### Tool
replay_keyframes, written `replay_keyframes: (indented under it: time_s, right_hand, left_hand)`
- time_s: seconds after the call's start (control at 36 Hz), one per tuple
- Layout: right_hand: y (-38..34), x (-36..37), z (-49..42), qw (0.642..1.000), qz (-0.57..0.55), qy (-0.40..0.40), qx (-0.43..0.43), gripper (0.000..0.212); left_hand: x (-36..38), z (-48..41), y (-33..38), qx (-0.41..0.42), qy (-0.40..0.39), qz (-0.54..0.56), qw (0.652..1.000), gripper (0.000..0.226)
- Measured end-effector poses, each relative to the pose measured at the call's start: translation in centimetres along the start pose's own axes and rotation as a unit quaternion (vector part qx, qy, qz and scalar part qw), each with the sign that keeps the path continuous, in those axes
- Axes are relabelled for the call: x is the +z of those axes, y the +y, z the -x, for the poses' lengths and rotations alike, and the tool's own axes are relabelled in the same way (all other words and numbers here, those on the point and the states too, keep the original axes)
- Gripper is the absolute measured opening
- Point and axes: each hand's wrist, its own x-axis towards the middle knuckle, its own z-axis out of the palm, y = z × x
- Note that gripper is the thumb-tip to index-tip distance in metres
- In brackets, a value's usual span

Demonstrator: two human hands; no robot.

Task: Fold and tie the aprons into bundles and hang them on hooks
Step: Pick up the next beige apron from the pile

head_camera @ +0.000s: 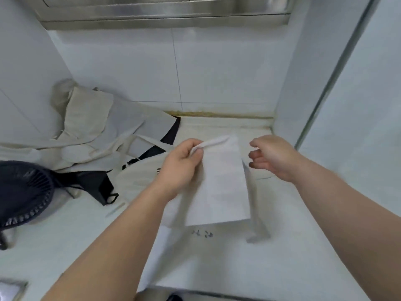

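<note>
A white apron (221, 183), folded into a narrow oblong, is held over the middle of the tabletop (238, 268), its top end raised toward the wall and its lower edge apparently just clear of the surface. A rolled strap or top hem (213, 141) at the upper left corner is pinched by the left hand (180, 168), thumb and fingers curled round it. The right hand (271, 158) is held just beside the apron's right edge, fingers loosely spread, nothing gripped; contact with the cloth cannot be made out. The hands are apart, one on each side of the fold. A blurred pale strip is seen below the lower right corner, possibly a loose tie. Step judged: folding is done or nearly done, tying not yet begun. For the next move, the free tie would need to be caught by the right hand and wound round the fold while the top is kept pinched, otherwise the layers are likely to slip open. A cream apron (138, 177) with dark print is spread under and left of the fold. Further left, a heap of cream aprons (91, 127) is piled in the corner, with black cloth (95, 185) and a dark fan (23, 192) beside it. Tiled wall (217, 72) behind, metal hood (165, 14) above. No hooks in view.
</note>
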Motion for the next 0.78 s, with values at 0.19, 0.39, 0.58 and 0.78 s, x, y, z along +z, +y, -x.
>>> replay_keyframes:
  time_s: [0.19, 0.39, 0.58, 0.78]
  right_hand:
    - [4.8, -2.6, 3.5, 0.964, 0.196, -0.18, -0.003, 0.093]
    - [11.5, -2.3, 5.2, 0.959, 0.215, -0.181, 0.039, 0.04]
    - [14.6, -2.8, 5.5, 0.943, 0.291, -0.147, 0.07, 0.086]
    - [15.0, -0.9, 5.6, 0.96, 0.261, -0.104, 0.014, 0.078]
  left_hand:
    - [2.9, 5.1, 1.3, -0.085, -0.005, 0.251, 0.964, 0.024]
    - [1.4, 9.5, -2.9, -0.123, 0.057, 0.012, 0.991, 0.016]
    - [0.1, 13.8, -9.1, -0.286, -0.245, -0.552, 0.744, 0.015]
    - [2.1, 13.3, -9.0, -0.231, -0.008, -0.366, 0.902, 0.017]
